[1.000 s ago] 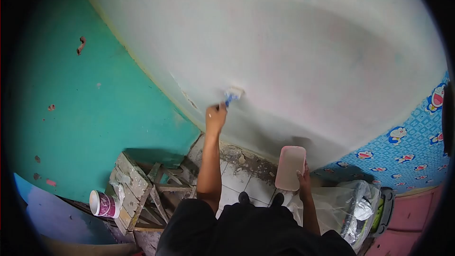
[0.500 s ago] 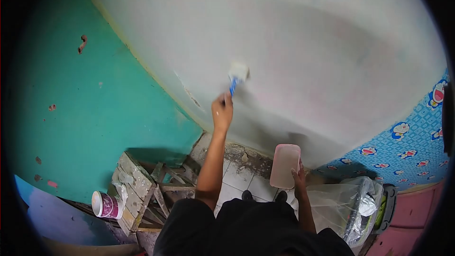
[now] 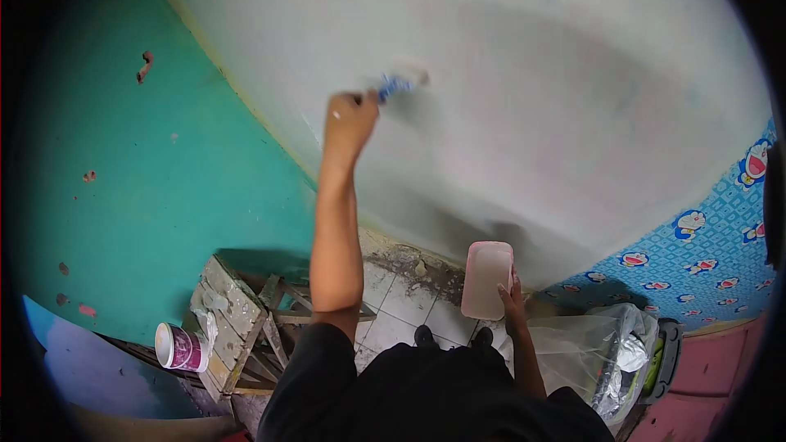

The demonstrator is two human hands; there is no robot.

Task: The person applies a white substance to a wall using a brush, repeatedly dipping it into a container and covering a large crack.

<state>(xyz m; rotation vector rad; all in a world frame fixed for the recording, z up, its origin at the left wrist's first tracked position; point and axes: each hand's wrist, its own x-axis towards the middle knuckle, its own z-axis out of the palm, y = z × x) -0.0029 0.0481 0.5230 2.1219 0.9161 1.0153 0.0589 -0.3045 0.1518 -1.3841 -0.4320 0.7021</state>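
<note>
Left hand [image 3: 348,119] raised high, arm stretched up, fist closed round the blue handle of a paintbrush [image 3: 399,82]. Brush sticks out up and to the right of the knuckles, bristle end pressed on the pale wall [image 3: 557,115]; brush head blurred, can't make out detail. Right hand [image 3: 513,295] low, near the waist, fingers wrapped on the lower right edge of a pink tray [image 3: 487,277], held upright-ish, tilted toward the wall, well apart from the brush. Tray sits just above and left of that hand.

Teal wall [image 3: 164,180] to the left, meets the pale one at a corner. Below it, a paint-splashed wooden stool [image 3: 233,323] with a purple-and-white cup [image 3: 180,348] just beside it. Tiled floor [image 3: 401,299] under the feet. Clear plastic bag [image 3: 610,344] at right, near the right arm, cartoon blue wallpaper [image 3: 704,254] behind it.
</note>
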